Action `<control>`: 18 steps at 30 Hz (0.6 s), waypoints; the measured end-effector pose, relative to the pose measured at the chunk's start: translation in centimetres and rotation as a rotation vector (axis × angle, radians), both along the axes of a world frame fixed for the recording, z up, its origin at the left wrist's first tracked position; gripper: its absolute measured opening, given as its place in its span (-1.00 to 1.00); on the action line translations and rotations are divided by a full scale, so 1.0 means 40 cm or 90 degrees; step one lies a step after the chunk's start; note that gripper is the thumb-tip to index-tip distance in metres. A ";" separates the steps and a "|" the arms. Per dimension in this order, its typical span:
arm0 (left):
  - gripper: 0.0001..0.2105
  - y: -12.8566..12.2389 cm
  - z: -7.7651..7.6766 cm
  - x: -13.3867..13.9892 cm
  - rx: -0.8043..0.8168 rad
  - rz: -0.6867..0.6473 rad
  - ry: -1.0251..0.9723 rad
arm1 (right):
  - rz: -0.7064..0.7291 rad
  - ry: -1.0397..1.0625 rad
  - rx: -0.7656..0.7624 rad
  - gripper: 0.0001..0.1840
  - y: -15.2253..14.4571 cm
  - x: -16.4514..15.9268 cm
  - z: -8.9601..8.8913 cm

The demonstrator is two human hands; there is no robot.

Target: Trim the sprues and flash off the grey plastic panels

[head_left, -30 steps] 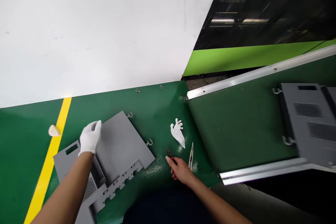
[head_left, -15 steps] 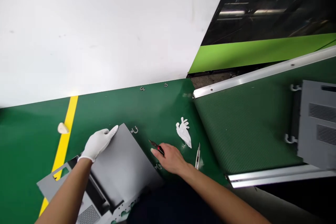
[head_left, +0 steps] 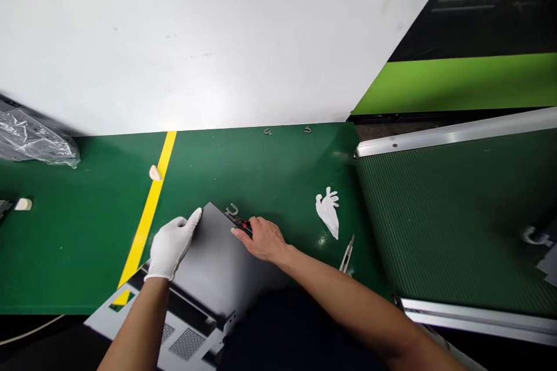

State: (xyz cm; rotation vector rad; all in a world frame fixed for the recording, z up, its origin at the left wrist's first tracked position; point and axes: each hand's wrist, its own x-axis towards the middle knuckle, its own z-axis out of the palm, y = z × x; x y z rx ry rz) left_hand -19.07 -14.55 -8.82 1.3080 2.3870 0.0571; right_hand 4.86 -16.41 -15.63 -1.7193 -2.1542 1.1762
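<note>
A grey sheet-metal panel (head_left: 217, 261) with vent grilles lies tilted at the table's front edge, against my body. In a white glove, my left hand (head_left: 172, 246) grips its far left edge, thumb along the top near the corner; some fingers are hidden. My right hand (head_left: 264, 239) is bare and closed around red-and-black cutting pliers (head_left: 247, 227). Their jaws meet the base of a small grey hook (head_left: 233, 208) on the panel's far edge. Whether the jaws have closed on it I cannot tell.
A white glove (head_left: 328, 212) and a utility knife (head_left: 347, 254) lie to the right. Loose hooks (head_left: 307, 130) sit by the white wall. A conveyor belt (head_left: 444, 220) bears a hooked grey part at far right. Left are a yellow stripe (head_left: 145, 217) and a plastic-wrapped item (head_left: 37, 136).
My right hand has brought the pliers leftward to the hook at the panel's corner. My left hand keeps its hold. The view has swung left, and the conveyor part has slid mostly out of sight.
</note>
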 end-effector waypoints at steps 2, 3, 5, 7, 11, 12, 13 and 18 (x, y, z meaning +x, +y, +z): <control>-0.46 0.001 0.000 0.002 0.003 -0.004 0.005 | -0.001 0.001 0.000 -0.17 -0.001 0.001 -0.002; -0.46 0.002 0.000 0.003 0.002 -0.006 0.008 | 0.000 0.000 -0.001 -0.18 -0.002 0.001 -0.003; -0.46 0.004 0.001 0.008 -0.005 -0.007 0.011 | 0.001 0.000 -0.003 -0.18 -0.003 0.000 -0.007; -0.46 0.007 0.003 0.013 -0.011 -0.007 0.015 | 0.000 0.001 -0.003 -0.19 -0.003 -0.004 -0.009; -0.43 0.009 0.009 0.024 -0.011 -0.008 0.013 | 0.003 0.000 0.017 -0.18 0.006 -0.016 -0.005; -0.42 0.008 0.010 0.025 -0.011 -0.008 0.011 | 0.009 -0.003 0.022 -0.18 0.010 -0.019 -0.002; -0.42 0.008 0.011 0.027 -0.012 -0.007 0.010 | 0.014 -0.006 0.026 -0.17 0.015 -0.021 0.001; -0.42 0.007 0.011 0.029 -0.018 -0.003 0.020 | 0.037 -0.026 0.014 -0.11 0.037 -0.028 0.013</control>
